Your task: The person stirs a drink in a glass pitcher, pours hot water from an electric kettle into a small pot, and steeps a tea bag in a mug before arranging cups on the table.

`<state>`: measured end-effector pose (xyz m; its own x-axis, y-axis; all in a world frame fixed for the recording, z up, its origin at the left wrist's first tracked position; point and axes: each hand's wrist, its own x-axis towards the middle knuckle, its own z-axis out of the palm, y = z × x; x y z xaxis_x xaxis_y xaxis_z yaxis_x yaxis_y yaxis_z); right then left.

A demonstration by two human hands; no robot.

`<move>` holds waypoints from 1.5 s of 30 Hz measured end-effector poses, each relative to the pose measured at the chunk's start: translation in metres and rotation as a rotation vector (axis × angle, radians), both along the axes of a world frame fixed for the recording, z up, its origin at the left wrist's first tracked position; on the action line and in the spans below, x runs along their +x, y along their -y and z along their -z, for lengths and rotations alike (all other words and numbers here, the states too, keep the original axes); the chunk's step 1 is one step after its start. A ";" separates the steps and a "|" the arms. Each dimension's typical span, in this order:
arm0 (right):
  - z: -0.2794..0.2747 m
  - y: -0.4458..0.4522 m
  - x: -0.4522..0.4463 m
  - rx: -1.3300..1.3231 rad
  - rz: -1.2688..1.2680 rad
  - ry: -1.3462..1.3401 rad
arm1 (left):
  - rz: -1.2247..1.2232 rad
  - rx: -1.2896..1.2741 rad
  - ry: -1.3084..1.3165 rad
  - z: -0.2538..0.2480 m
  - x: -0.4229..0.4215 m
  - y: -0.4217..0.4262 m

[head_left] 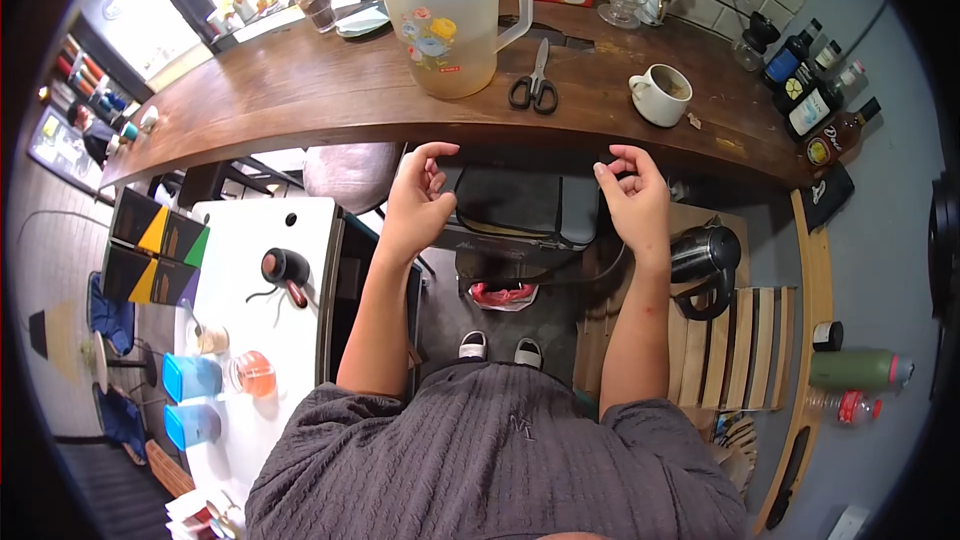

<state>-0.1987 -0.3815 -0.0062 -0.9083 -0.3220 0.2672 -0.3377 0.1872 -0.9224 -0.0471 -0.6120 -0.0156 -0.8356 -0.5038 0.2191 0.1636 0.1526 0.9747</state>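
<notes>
My left hand [418,198] is held in the air just short of the wooden counter's front edge, fingers loosely curled and thumb apart, with nothing in it. Level with it, my right hand [636,198] is likewise empty and half curled, its thumb away from the fingers. Nearest beyond them on the counter [290,90] are a cloudy plastic pitcher [440,25] with a flower print, black-handled scissors [535,85] with the blades pointing away, and a white mug [661,95] holding a little brown residue. Neither hand touches any of these.
Several bottles [815,105] line the counter's right end. A glass of dark drink [318,10] stands at the back left. Below on the right, an electric kettle [705,255] sits by a slatted wooden rack [740,350]. Left, a white table [250,295] bears blue-lidded containers [192,377].
</notes>
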 end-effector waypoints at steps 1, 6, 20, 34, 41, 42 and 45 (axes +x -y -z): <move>-0.002 -0.003 -0.001 0.003 -0.014 -0.006 | -0.024 -0.032 0.004 0.000 0.001 -0.002; 0.004 -0.013 -0.012 -0.018 -0.108 0.012 | -0.155 -0.035 0.031 0.002 0.012 -0.023; 0.006 0.011 -0.005 -0.016 -0.344 -0.010 | -0.420 0.017 0.040 0.002 0.064 -0.040; -0.011 0.039 0.012 -0.026 -0.383 -0.040 | -0.481 0.009 -0.046 -0.005 0.088 -0.012; -0.012 0.060 0.024 -0.009 -0.457 -0.051 | -0.525 0.004 -0.077 -0.009 0.107 -0.001; -0.013 0.062 0.025 -0.007 -0.470 -0.050 | -0.522 0.022 -0.073 -0.009 0.109 0.000; -0.015 0.067 0.027 -0.011 -0.489 -0.050 | -0.538 0.042 -0.074 -0.009 0.112 0.002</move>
